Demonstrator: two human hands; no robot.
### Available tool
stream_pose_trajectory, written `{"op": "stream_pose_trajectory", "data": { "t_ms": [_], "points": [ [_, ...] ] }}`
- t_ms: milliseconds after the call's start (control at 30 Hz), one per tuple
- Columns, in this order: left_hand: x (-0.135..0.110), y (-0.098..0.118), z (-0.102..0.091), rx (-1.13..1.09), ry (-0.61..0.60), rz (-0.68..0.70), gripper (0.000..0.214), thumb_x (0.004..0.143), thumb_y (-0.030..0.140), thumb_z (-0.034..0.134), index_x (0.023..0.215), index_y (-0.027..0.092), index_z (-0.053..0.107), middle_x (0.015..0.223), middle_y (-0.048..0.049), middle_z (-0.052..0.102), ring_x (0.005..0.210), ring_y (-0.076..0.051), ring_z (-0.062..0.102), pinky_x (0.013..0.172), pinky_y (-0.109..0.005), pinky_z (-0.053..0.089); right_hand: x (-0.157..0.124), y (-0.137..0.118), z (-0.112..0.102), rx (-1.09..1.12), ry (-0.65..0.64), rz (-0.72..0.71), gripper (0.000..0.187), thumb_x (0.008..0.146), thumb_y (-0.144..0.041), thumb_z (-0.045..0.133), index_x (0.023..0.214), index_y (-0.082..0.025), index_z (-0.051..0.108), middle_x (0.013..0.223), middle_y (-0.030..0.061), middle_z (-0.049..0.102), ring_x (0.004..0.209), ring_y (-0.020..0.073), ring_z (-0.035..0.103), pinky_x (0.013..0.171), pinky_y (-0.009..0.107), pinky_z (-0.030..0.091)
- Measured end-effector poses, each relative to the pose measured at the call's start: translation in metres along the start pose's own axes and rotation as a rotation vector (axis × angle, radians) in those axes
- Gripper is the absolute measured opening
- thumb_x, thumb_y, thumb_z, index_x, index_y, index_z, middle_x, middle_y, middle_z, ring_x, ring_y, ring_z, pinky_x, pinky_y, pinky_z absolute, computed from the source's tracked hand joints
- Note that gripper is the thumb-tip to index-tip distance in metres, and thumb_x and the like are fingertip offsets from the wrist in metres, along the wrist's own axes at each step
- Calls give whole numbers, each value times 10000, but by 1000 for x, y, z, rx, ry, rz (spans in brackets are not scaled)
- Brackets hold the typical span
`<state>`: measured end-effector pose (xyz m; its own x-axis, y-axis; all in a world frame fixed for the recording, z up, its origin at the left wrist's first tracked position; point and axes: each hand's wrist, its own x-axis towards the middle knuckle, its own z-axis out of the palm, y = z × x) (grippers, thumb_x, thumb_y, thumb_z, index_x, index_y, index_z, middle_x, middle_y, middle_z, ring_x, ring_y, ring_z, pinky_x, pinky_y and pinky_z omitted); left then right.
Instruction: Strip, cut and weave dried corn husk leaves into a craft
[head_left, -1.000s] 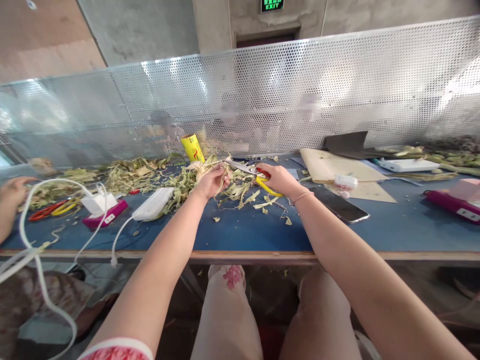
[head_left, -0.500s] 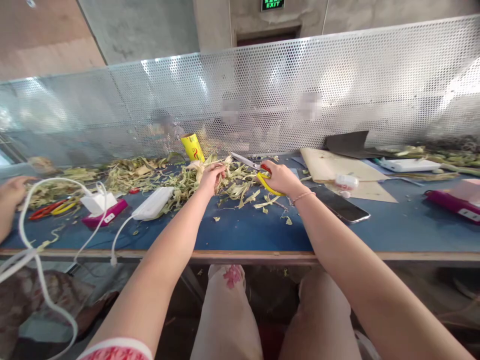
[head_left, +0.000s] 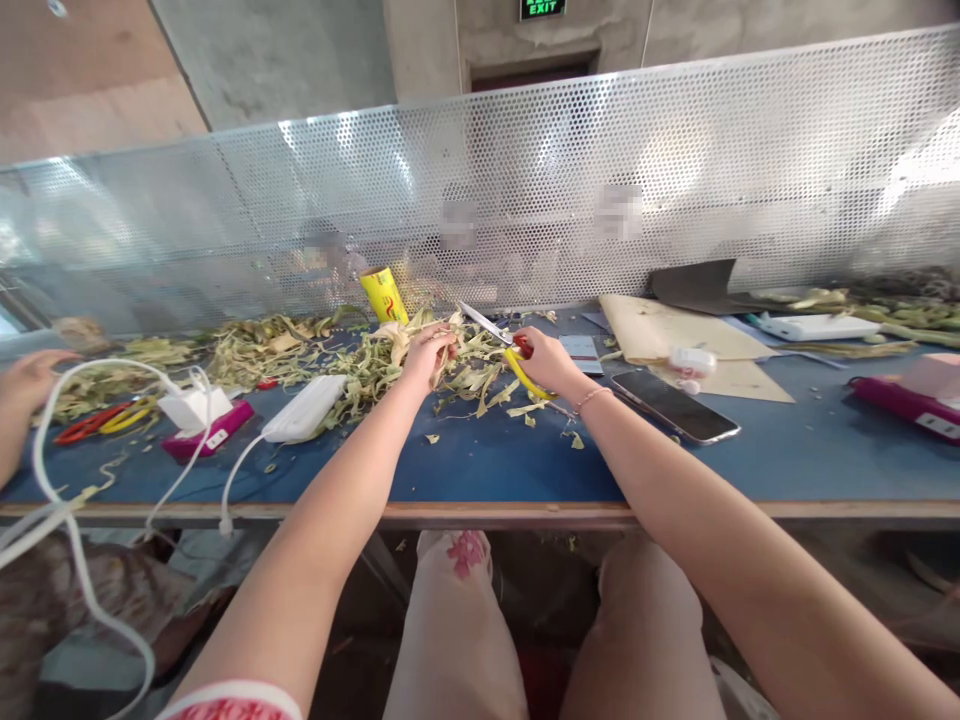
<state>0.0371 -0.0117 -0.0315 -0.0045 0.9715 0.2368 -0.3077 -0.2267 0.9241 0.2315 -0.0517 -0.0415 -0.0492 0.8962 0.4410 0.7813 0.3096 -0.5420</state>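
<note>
Though the left grip (head_left: pixel 430 354) is unclear, the right grip (head_left: pixel 541 357) clasps scissors (head_left: pixel 501 334) pointing forward-left.

Camera, head-worn: one wide view, which looked from above the person's own legs (head_left: pixel 457 640), forward and down over the table (head_left: pixel 487 465). Nearest: both forearms (head_left: pixel 341 480), which entered from below. Middle range: left hand (head_left: pixel 428 357) and right hand (head_left: pixel 546 360), near the centre. Beyond: perforated metal screen (head_left: pixel 525 180), which spanned the full width. Farther back: exit sign (head_left: pixel 542 8), which the upper edge cropped.
</note>
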Motion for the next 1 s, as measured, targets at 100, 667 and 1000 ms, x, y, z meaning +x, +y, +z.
{"op": "stream_pose_trajectory", "data": {
  "t_ms": [100,667,1000],
  "points": [
    [-2,1,4,81,-34,-14,183,576,141,638,749,154,580,514,52,541,441,-66,500,501,-201,426,1,-5,5,131,37,-27,366,711,-220,568,1068,-170,509,894,41,645,790,157,581,694,242,418],
    [11,-12,-2,271,200,182,36,570,147,612,602,142,595,501,17,572,494,-96,535,570,-239,451,-7,-9,-14,-278,-65,-64,374,738,-276,507,1092,-161,473,1061,139,584,933,258,565,695,302,432],
    [9,-9,-1,283,208,202,30,552,137,603,577,132,618,472,24,556,472,-74,499,528,-204,427,-5,-4,-11,-293,-83,-123,453,729,-280,550,1166,-178,488,1080,109,595,980,236,556,741,280,417]
  ]
}}
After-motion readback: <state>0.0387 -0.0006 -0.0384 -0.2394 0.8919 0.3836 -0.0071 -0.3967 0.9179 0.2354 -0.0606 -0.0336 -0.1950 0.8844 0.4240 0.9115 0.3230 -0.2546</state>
